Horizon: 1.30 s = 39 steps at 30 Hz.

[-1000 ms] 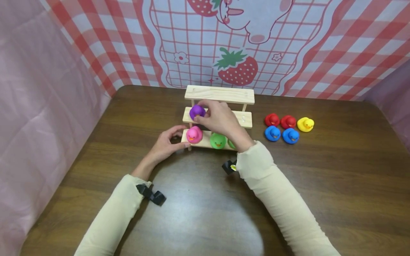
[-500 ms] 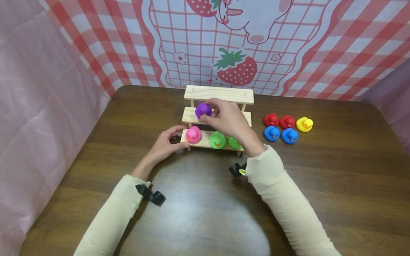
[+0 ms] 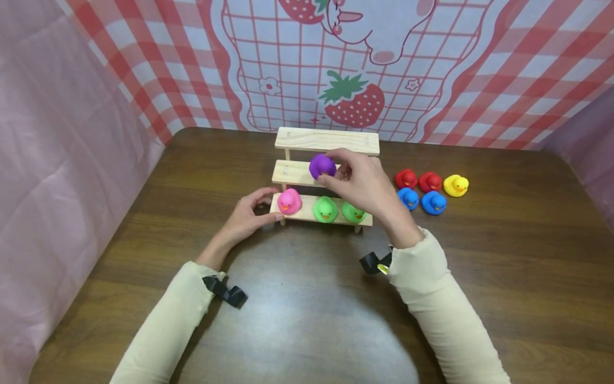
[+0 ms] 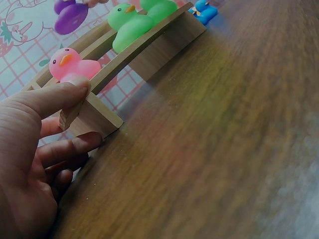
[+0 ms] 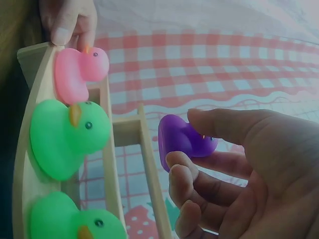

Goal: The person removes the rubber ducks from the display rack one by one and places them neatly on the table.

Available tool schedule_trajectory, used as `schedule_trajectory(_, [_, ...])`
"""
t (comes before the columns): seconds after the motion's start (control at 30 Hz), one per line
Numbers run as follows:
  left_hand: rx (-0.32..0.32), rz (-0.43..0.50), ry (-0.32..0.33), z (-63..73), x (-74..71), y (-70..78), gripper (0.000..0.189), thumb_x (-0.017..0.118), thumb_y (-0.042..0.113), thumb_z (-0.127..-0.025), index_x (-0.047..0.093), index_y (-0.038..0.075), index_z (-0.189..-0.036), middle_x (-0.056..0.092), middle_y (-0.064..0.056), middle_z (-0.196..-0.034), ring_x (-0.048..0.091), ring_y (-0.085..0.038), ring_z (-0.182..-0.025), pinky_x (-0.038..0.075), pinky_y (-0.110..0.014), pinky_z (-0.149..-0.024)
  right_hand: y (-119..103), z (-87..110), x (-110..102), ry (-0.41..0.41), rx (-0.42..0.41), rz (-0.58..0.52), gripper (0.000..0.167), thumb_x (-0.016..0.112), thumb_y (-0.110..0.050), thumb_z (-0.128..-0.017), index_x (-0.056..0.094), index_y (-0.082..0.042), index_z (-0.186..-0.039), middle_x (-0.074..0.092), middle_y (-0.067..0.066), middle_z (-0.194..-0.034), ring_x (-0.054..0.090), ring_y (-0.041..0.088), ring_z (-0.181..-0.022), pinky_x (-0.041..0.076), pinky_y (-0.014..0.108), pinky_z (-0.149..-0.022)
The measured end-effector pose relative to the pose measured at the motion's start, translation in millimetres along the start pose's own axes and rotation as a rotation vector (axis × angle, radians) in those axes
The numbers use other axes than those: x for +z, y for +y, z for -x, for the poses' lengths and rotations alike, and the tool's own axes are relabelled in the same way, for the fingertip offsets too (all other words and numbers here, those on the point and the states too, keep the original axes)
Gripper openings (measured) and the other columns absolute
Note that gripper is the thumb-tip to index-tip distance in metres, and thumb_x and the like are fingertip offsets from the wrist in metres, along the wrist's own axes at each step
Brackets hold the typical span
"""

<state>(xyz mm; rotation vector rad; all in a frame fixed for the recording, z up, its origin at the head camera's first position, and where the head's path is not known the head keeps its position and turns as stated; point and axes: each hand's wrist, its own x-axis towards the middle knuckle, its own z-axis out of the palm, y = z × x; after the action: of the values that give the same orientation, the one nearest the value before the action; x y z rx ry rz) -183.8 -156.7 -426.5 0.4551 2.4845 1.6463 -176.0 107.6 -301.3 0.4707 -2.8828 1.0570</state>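
My right hand (image 3: 366, 184) pinches a purple rubber duck (image 3: 322, 167) between thumb and fingers. In the right wrist view the purple duck (image 5: 177, 139) hangs a little off the middle step. Beneath it stands a three-step wooden shelf (image 3: 326, 140). With its thumb on the bottom step and fingers against the side, my left hand (image 3: 244, 216) grips the shelf's left end. On that step sit a pink duck (image 3: 289, 202) at the left, a green duck (image 3: 325, 209) near the middle and a second green duck (image 3: 354, 212) at the right. The right hand covers the middle step's right part.
Right of the shelf, two red ducks (image 3: 430, 182), two blue ducks (image 3: 434, 202) and a yellow duck (image 3: 456, 185) stand in a group on the wooden table (image 3: 297, 320). A strawberry-print checked cloth (image 3: 168, 69) hangs behind the table, a pink curtain (image 3: 62, 160) at the left.
The right hand has carried the purple duck rightward along the middle step, from its left end towards its middle, uncovering the right green duck. The left hand stays at the shelf's end.
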Motion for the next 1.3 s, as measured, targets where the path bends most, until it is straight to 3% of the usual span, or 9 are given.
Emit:
schedule_trajectory(0.4, [-0.008,0.003,-0.005,0.6,-0.4,0.9,0.063,0.079,0.011,-0.081,0.054,0.002,-0.138,0.07,-0.024,-0.116,0.063,-0.034,-0.11,0.042,-0.046,-0.106,13,19.3,-21,0.046,0.002,0.023,0.043,0.074,-0.03,-0.09,0.065,-0.015,-0.129,0.073,0.01,-0.089,0.065,0.02,-0.077,0.05,0.031,-0.068])
schedule_trajectory(0.8, [-0.005,0.013,0.0,-0.4,0.6,0.4,0.06,0.08,0.009,-0.081,0.056,0.003,-0.136,0.071,-0.024,-0.113,0.063,-0.022,-0.101,0.044,-0.036,-0.098,32,39.0,-38,0.108,0.008,0.063,0.041,0.074,-0.028,-0.089,0.066,-0.013,-0.126,0.07,0.009,-0.083,0.06,0.018,-0.072,0.045,0.021,-0.059])
schedule_trajectory(1.13, [-0.004,0.008,-0.001,-0.8,0.8,0.4,0.06,0.08,0.009,-0.081,0.056,0.003,-0.136,0.071,-0.024,-0.113,0.063,-0.024,-0.103,0.044,-0.037,-0.099,54,54.3,-56,0.121,0.047,0.101,0.047,0.075,-0.029,-0.089,0.064,-0.008,-0.129,0.071,0.014,-0.089,0.063,0.022,-0.079,0.044,0.019,-0.058])
schedule_trajectory(1.3, [-0.01,0.004,0.0,-1.0,0.7,-0.9,0.06,0.08,0.009,-0.082,0.056,0.003,-0.136,0.071,-0.024,-0.113,0.063,-0.025,-0.104,0.043,-0.037,-0.099,64,61.3,-63,0.138,0.088,0.122,0.045,0.076,-0.031,-0.088,0.065,-0.012,-0.127,0.072,0.011,-0.088,0.06,0.012,-0.075,0.045,0.021,-0.058])
